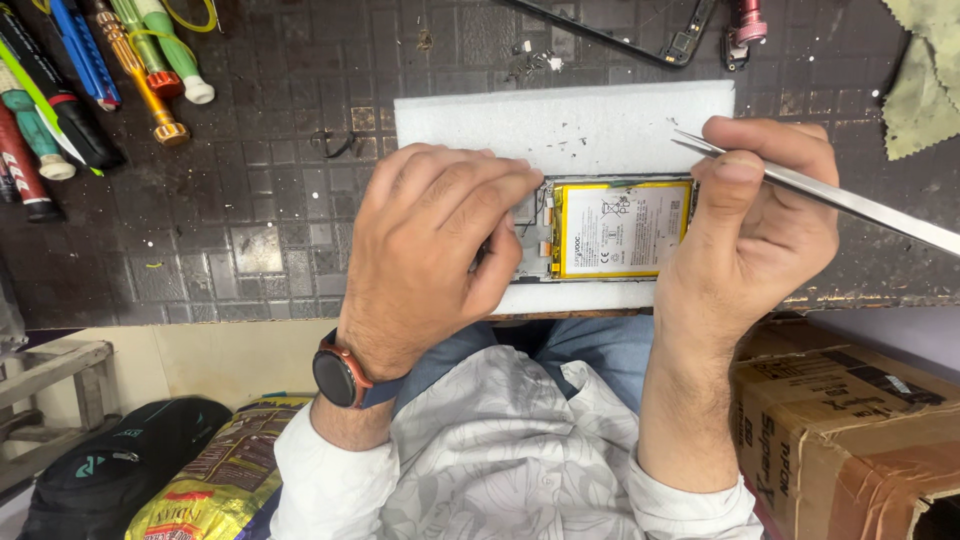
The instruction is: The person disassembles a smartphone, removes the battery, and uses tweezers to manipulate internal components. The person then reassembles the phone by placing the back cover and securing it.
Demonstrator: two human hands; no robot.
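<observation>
Two hands on opened phone (pixel 600 232): left hand (pixel 430 240) fingers pinched at board end; right hand (pixel 745 215) clamps tweezers (pixel 850 202). Step: internal disassembly; next calls for precise tip placement.

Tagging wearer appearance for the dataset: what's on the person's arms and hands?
Both hands, left hand and right hand, are bare: no gloves, no visible rings. The left wrist carries a round black smartwatch with reddish case and dark blue strap. White long sleeves with a faint grey leaf print are pushed back from the wrists.

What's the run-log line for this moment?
left hand: fingers on opened phone, beside yellow battery | right hand: holds metal tweezers | phone: on white foam pad
</observation>
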